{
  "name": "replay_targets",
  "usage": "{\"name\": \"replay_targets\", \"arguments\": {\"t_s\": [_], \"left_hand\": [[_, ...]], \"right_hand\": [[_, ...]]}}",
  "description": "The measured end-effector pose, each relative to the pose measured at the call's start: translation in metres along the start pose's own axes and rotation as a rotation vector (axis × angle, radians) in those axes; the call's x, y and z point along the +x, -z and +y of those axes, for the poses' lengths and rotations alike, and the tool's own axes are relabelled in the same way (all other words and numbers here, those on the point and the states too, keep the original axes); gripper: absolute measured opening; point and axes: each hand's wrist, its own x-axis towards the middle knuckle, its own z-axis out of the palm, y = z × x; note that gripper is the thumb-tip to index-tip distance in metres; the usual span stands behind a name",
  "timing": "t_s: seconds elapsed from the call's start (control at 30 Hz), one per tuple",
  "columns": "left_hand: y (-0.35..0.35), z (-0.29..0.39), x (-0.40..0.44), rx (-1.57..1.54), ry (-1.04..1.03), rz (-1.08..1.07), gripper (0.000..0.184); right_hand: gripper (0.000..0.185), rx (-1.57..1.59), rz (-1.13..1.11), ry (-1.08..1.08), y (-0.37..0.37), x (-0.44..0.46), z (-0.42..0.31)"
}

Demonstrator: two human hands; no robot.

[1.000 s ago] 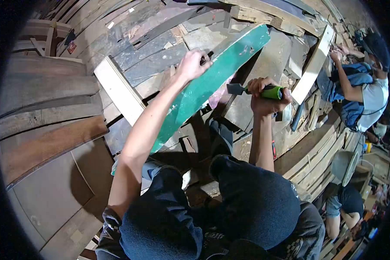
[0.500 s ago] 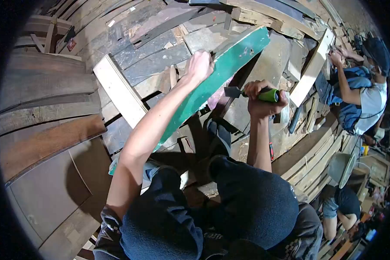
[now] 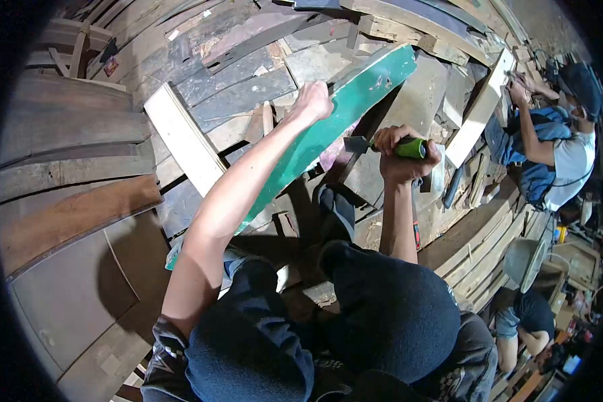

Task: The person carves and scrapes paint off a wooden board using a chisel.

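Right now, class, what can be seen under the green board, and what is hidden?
Beside the lower right edge of the green board, a pinkish piece shows. Whatever lies directly beneath is covered; whether that piece extends under cannot be seen.

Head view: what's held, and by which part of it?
Right hand: tool, by its green handle. Left hand: green board, by its upper long edge.
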Motion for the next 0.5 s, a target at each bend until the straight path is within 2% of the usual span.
{"name": "replay_targets", "arguments": {"t_s": [0.33, 0.4, 0.5], "left_hand": [[-0.004, -0.007, 0.011, 0.062, 0.018, -0.03, 0.032], [-0.005, -0.014, 0.015, -0.015, 0.012, -0.099, 0.036], [0.001, -0.012, 0.009, -0.062, 0.074, -0.087, 0.035]], "right_hand": [[0.069, 0.041, -0.014, -0.001, -0.005, 0.0, 0.002], [0.069, 0.034, -0.02, -0.003, -0.006, 0.001, 0.003], [0.069, 0.011, -0.016, -0.012, -0.01, -0.001, 0.001]]}}
